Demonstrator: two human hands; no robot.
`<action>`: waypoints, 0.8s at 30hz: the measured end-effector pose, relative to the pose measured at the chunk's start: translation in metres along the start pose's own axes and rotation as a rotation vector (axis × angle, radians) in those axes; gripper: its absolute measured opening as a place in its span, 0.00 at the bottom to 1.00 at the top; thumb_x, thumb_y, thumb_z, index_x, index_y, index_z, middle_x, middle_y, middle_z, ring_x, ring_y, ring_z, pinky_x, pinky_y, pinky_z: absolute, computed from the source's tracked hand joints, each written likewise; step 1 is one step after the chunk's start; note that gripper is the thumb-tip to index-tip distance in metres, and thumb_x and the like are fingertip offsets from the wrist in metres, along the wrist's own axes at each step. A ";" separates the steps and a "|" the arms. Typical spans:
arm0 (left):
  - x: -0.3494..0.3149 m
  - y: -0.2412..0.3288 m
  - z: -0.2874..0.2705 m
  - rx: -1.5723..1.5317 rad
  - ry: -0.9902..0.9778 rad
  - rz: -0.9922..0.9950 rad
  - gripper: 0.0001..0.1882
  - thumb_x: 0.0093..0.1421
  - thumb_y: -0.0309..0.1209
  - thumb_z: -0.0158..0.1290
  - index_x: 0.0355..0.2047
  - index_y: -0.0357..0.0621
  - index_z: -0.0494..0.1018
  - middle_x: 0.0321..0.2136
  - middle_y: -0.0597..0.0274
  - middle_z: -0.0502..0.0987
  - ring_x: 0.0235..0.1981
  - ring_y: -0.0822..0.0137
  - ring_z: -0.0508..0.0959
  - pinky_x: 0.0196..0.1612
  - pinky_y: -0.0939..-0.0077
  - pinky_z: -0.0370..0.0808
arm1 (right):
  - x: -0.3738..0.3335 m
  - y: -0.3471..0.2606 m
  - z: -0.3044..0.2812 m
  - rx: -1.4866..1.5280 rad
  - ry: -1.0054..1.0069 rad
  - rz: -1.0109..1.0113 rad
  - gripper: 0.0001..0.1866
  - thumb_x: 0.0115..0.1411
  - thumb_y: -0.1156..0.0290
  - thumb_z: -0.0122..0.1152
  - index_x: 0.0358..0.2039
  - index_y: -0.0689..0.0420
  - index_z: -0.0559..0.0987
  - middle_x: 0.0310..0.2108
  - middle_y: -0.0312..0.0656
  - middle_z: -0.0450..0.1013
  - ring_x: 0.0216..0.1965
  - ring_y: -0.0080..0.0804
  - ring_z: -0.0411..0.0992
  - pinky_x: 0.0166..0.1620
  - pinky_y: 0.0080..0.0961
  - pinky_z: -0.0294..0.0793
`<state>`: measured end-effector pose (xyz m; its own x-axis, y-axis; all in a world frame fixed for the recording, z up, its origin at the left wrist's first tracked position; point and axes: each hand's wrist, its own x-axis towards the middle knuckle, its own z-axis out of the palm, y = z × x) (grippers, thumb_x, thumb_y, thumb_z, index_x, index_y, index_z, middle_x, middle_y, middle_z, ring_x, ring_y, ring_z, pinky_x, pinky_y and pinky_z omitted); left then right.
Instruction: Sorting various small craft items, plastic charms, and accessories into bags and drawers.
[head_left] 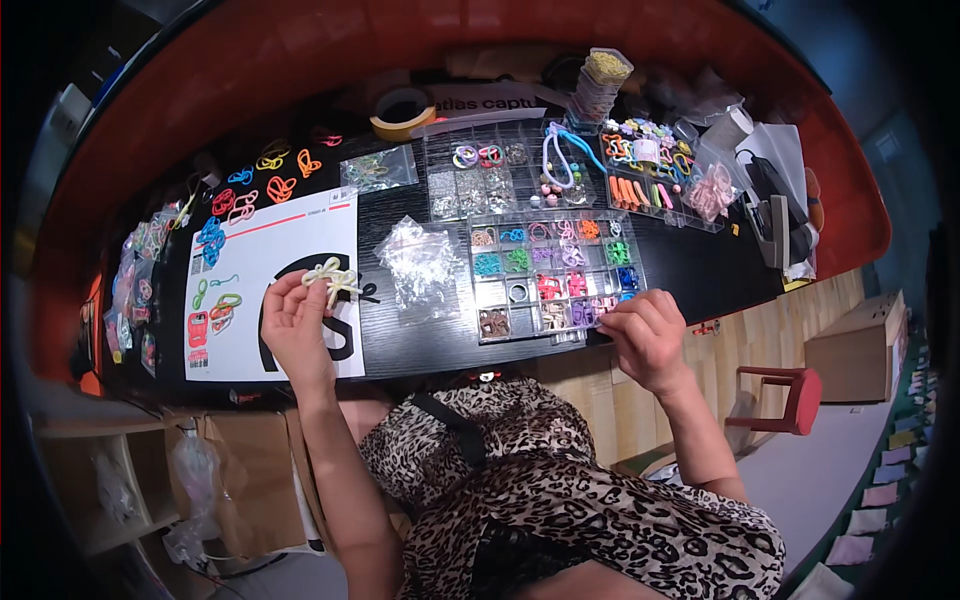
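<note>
Blk wood-grain table [425, 350], beside pale wood-plank flr [740, 335] + red stool [800, 402], bears wht paper sheet [290, 230] & clr plastic compartment tray [490, 293], R hand [648, 335] at tray's nr corner, fingertips bunched, can't tell if holding, L hand [298, 312] pinching pale-yellow looped-cord bundle [328, 278] above sheet.

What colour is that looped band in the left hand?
The looped band is pale yellow, best seen in the head view.

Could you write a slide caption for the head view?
Left fingers hold pale looped strands over a white sheet; right fingers bunch beside a divided box of colourful pieces.
</note>
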<state>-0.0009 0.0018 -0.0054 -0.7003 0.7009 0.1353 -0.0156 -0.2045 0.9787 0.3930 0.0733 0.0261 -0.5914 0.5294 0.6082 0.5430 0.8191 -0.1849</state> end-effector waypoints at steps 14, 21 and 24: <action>-0.002 0.005 0.002 0.022 -0.009 -0.035 0.11 0.63 0.21 0.57 0.45 0.34 0.71 0.33 0.60 0.79 0.30 0.79 0.75 0.31 0.87 0.71 | 0.042 0.004 0.000 0.002 0.094 -0.081 0.11 0.42 0.79 0.71 0.27 0.56 0.78 0.26 0.37 0.74 0.29 0.37 0.72 0.32 0.32 0.69; 0.000 0.003 0.002 -0.013 -0.016 -0.054 0.12 0.61 0.19 0.58 0.44 0.33 0.71 0.33 0.60 0.78 0.31 0.77 0.77 0.31 0.87 0.73 | 0.099 0.041 0.040 0.091 0.139 -0.090 0.11 0.42 0.79 0.72 0.24 0.57 0.76 0.26 0.40 0.73 0.29 0.39 0.71 0.32 0.32 0.70; 0.001 0.004 0.002 0.002 -0.022 -0.055 0.12 0.61 0.19 0.58 0.44 0.33 0.71 0.33 0.60 0.78 0.31 0.77 0.77 0.32 0.87 0.73 | 0.117 0.049 0.050 0.064 0.116 -0.108 0.11 0.42 0.80 0.71 0.25 0.57 0.76 0.27 0.40 0.73 0.30 0.39 0.71 0.32 0.32 0.71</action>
<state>-0.0001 0.0025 -0.0013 -0.6829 0.7256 0.0841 -0.0527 -0.1638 0.9851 0.3208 0.1858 0.0496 -0.5693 0.4114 0.7119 0.4389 0.8842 -0.1600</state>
